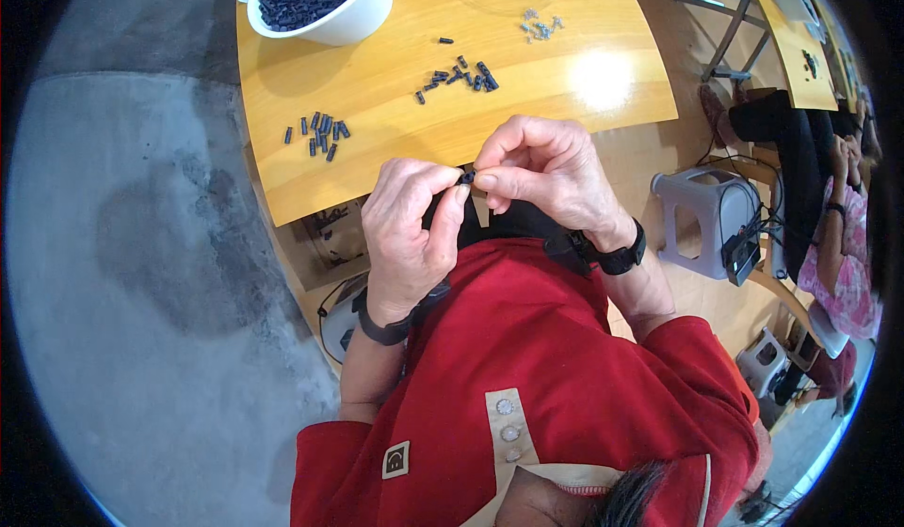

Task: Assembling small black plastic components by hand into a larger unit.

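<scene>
Your left hand and your right hand meet just above the near edge of the wooden table. Both pinch one small dark piece between their fingertips, so both hands are closed on it. The piece sits right between your two hands, as close to one as the other. It is too tiny to tell which way its long side points. More dark pieces lie farther up the table, and a white bowl of them sits at the far left corner.
</scene>
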A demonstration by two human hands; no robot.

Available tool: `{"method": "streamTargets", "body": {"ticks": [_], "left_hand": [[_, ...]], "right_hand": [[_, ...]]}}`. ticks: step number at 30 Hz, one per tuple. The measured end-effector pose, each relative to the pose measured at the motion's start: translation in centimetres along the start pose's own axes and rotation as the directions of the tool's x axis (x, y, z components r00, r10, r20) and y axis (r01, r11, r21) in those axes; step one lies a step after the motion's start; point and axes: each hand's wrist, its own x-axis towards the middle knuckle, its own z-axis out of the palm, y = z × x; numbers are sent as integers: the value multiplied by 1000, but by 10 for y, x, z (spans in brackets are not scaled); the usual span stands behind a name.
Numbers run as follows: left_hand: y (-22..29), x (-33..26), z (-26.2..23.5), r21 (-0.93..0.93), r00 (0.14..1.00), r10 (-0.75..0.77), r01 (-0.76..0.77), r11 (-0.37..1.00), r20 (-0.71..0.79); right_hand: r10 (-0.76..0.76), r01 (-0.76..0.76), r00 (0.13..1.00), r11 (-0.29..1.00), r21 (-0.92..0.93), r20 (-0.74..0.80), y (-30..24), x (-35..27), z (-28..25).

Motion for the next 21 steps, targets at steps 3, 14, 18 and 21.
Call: {"method": "streamTargets", "body": {"ticks": [3,14,18,21], "left_hand": [[-1,1,2,-2,1000,-26,26,1000,-13],[-1,2,1,32,1000,-8,8,999,3],[4,4,0,78,1000,-5,3,997,25],[4,5,1,109,998,45,-48,993,33]], "right_hand": [[4,-4,1000,998,-55,-11,0,0,-2],[-97,91,993,993,-79,-73,-2,-5,-2],[-108,97,991,988,-120,-84,-3,-6,-1],[-105,95,992,986,-136,-69,-3,-6,-1]]}}
